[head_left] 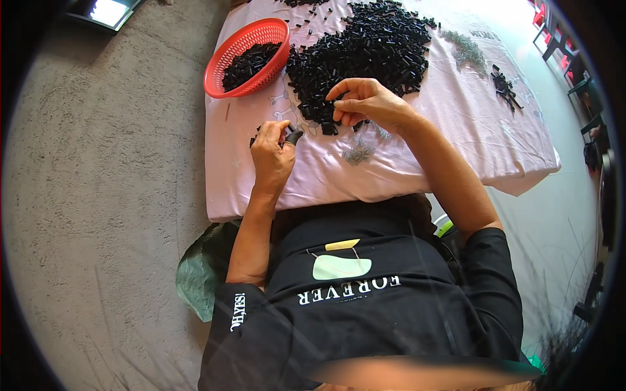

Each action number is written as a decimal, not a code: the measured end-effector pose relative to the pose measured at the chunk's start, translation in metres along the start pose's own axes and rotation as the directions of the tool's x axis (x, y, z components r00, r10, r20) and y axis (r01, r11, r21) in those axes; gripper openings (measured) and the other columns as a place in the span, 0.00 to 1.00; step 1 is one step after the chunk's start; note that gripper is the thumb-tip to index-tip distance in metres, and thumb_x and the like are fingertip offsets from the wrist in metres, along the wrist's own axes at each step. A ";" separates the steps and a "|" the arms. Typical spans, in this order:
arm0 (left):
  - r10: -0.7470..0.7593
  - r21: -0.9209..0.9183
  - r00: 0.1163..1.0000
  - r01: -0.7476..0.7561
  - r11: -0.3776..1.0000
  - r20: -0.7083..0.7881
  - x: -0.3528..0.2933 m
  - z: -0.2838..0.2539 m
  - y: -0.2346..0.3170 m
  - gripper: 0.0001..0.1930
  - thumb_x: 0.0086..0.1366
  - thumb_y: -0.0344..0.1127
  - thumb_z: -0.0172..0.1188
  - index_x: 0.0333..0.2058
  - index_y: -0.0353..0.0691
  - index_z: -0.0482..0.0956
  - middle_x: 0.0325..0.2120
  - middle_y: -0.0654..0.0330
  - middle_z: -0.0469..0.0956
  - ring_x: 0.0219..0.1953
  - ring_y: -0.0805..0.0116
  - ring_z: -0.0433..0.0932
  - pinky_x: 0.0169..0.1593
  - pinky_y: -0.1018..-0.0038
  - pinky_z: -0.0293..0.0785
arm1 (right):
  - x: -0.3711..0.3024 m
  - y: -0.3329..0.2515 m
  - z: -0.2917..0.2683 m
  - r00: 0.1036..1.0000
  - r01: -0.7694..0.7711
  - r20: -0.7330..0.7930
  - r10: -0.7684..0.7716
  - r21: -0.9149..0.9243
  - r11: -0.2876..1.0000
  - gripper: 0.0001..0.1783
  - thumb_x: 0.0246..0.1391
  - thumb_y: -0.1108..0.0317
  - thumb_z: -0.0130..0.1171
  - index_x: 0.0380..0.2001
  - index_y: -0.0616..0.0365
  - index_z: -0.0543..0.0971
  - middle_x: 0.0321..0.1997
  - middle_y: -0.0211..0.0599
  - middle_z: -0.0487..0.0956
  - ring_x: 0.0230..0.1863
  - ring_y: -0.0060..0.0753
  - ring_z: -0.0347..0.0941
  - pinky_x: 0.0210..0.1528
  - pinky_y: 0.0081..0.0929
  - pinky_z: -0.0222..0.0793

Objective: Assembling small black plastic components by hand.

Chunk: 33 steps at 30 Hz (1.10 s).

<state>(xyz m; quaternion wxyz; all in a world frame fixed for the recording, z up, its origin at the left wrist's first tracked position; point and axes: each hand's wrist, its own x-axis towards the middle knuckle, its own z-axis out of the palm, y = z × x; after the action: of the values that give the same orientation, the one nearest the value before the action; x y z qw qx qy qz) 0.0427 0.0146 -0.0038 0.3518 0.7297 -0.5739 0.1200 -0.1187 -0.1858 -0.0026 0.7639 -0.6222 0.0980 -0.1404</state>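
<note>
My left hand (271,156) is closed over the near left part of the cloth, with a black cover on its thumb. Pinched between that thumb and the fingers is a small black piece (291,128), its exact kind too small to tell. My right hand (375,104) reaches over the near edge of a large heap of short black tube-like pieces (365,49). Its thumb and index finger are bent toward each other; whatever they hold, if anything, I cannot make out. Just below it lies a small pile of thin silvery bits (357,154).
A red plastic basket (277,73) with more black pieces stands at the left table edge. The table has a pale pink cloth (313,186). Another silvery pile (465,51) and a small black cluster (505,88) lie to the right. A green bag (199,274) hangs below left.
</note>
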 end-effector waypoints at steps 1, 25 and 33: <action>-0.029 0.020 1.000 0.029 0.999 -0.010 -0.002 -0.001 -0.002 0.16 0.49 0.18 0.60 0.39 0.34 0.78 0.29 0.55 0.75 0.28 0.60 0.76 0.35 0.67 0.74 | 0.001 0.001 -0.001 1.000 -0.005 0.025 0.005 -0.015 1.000 0.11 0.61 0.68 0.58 0.45 0.59 0.78 0.31 0.31 0.82 0.29 0.15 0.77 0.33 0.13 0.74; 0.024 -0.061 0.965 -0.009 0.998 0.261 0.013 0.026 0.023 0.10 0.49 0.20 0.58 0.33 0.36 0.81 0.31 0.54 0.78 0.37 0.55 0.77 0.44 0.65 0.74 | 0.006 0.007 0.000 0.989 -0.033 -0.146 -0.006 -0.260 0.965 0.07 0.60 0.67 0.58 0.36 0.60 0.79 0.27 0.31 0.81 0.23 0.16 0.75 0.26 0.15 0.70; 0.047 0.025 0.960 -0.056 0.998 0.277 0.012 0.028 0.015 0.10 0.51 0.20 0.55 0.35 0.35 0.76 0.32 0.52 0.77 0.36 0.52 0.78 0.42 0.64 0.74 | 0.005 0.004 0.000 0.991 -0.026 -0.132 -0.010 -0.269 0.963 0.06 0.60 0.69 0.57 0.35 0.61 0.79 0.27 0.32 0.81 0.24 0.17 0.75 0.26 0.16 0.70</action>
<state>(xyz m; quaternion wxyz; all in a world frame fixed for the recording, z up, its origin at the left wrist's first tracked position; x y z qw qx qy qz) 0.0266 -0.0142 -0.0118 0.2529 0.7298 -0.6342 0.0357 -0.1137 -0.1867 -0.0061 0.6645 -0.7093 0.1691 -0.1637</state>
